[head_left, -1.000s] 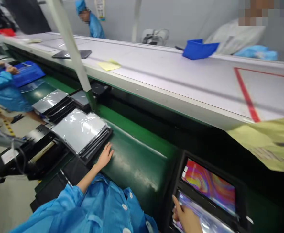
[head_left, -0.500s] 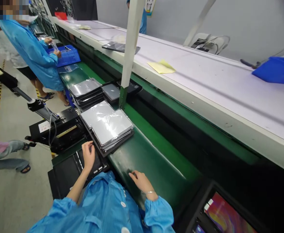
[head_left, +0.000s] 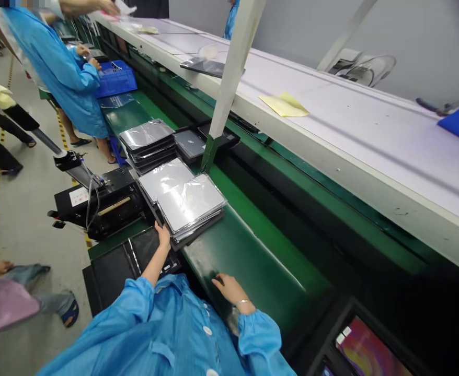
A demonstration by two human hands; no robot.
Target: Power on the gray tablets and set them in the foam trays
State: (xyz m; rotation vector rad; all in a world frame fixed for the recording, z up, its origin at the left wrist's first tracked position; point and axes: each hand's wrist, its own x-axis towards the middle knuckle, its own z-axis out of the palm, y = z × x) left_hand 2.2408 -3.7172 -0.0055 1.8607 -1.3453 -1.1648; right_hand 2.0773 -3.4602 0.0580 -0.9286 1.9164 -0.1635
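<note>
My left hand (head_left: 162, 236) is at the near left edge of a dark tray (head_left: 179, 245) that bears a stack of silver, plastic-wrapped laptops (head_left: 188, 203). Its fingers are partly stretched along that edge, and I see no firm grip. My right hand (head_left: 229, 288) hangs low over the near edge of the green conveyor belt (head_left: 249, 261). It holds nothing visible; the fingers are loosely bent, with thumb and forefinger apart. Below my left hand lies a flat black tray or panel (head_left: 112, 277).
Another stack of wrapped laptops (head_left: 147, 136) stands farther along, beside a dark tray with a grey device (head_left: 190, 143). A white post (head_left: 235, 68) rises by the shelf (head_left: 331, 125). A black machine (head_left: 104, 209) sits left. A co-worker (head_left: 57, 68) stands by a blue crate (head_left: 117, 81).
My left hand has moved right and forward from above the black panel to the tray's edge. My right hand has barely moved. The view has shifted slightly; passers-by at left have moved.
</note>
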